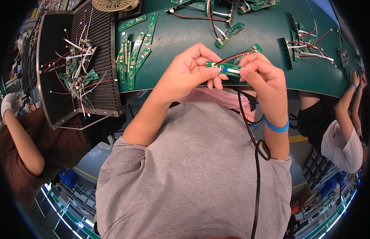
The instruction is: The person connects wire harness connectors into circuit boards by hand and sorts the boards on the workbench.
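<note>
A narrow green circuit board (234, 73) is held level between both hands, just over the near edge of the table. My left hand (189, 71) pinches its left end between thumb and fingers. At the other end, my right hand (262, 75) grips it with the thumb on top. A short white flat cable (232, 70) with a blue tip lies along the board's face. Red and black wires (236, 55) rise from near the left thumb toward a second green board (256, 48) behind the right fingers; their far join is partly hidden.
Loose green boards (133, 51) lie left on the green table (173, 34). A black ribbed rack (47, 59) holds wired boards. More wired boards sit at right (306, 46) and at the back. A black cord (256, 179) hangs over my front. Co-workers are on both sides.
</note>
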Demonstrator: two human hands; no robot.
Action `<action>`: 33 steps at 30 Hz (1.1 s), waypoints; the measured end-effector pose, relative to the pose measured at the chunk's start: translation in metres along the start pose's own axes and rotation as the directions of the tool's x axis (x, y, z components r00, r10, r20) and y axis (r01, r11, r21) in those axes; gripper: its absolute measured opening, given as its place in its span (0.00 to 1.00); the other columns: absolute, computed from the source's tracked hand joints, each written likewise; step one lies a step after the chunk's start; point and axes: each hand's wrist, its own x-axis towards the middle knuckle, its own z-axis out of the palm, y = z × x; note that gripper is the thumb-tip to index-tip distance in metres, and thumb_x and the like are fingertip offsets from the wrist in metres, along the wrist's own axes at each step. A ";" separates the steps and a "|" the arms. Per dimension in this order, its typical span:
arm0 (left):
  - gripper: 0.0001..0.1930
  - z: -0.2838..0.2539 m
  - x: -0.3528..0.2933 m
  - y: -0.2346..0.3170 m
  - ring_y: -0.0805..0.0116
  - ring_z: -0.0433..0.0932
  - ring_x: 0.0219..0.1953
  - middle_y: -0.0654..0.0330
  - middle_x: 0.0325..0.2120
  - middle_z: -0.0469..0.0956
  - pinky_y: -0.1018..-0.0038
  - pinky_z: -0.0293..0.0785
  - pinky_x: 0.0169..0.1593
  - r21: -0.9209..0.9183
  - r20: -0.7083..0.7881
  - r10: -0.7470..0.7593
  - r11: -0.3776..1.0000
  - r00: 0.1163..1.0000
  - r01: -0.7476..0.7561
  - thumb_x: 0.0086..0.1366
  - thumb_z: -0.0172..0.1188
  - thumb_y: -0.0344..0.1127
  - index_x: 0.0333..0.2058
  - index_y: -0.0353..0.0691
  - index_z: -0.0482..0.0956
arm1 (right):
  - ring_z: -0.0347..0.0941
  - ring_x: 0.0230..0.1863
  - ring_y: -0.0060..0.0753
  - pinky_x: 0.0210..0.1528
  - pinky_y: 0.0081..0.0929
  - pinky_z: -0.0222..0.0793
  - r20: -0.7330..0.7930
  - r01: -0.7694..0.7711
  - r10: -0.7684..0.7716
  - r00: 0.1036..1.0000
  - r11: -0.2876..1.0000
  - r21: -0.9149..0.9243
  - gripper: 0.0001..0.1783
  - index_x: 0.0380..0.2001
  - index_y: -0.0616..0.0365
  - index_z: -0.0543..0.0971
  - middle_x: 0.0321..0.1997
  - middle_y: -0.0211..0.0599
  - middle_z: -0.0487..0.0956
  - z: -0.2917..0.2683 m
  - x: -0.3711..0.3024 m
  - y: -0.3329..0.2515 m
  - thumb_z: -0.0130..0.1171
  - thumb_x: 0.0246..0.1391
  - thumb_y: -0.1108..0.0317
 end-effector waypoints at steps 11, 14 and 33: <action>0.09 0.001 0.000 -0.001 0.69 0.77 0.27 0.50 0.30 0.76 0.82 0.71 0.27 -0.037 -0.001 0.015 0.999 1.000 -0.015 0.62 0.52 0.27 0.39 0.33 0.65 | 0.61 0.29 0.17 0.28 0.14 0.55 -0.002 0.004 -0.004 1.000 1.000 0.013 0.04 0.22 0.66 0.73 0.30 0.31 0.70 0.000 0.001 0.000 0.55 0.47 0.77; 0.08 0.001 0.000 -0.001 0.70 0.77 0.27 0.51 0.30 0.76 0.82 0.71 0.27 -0.032 -0.002 0.026 0.999 1.000 -0.026 0.62 0.52 0.27 0.39 0.33 0.65 | 0.61 0.29 0.17 0.28 0.14 0.55 -0.003 0.012 -0.012 1.000 1.000 0.009 0.04 0.21 0.66 0.73 0.30 0.31 0.70 -0.001 0.001 0.001 0.55 0.47 0.77; 0.09 0.008 -0.003 0.004 0.73 0.77 0.27 0.54 0.29 0.76 0.83 0.71 0.28 -0.010 -0.033 0.011 1.000 0.999 -0.011 0.61 0.53 0.27 0.38 0.34 0.65 | 0.63 0.32 0.22 0.33 0.18 0.58 -0.023 0.063 -0.063 0.998 0.998 -0.028 0.04 0.21 0.66 0.73 0.30 0.33 0.70 0.004 -0.001 0.002 0.56 0.45 0.78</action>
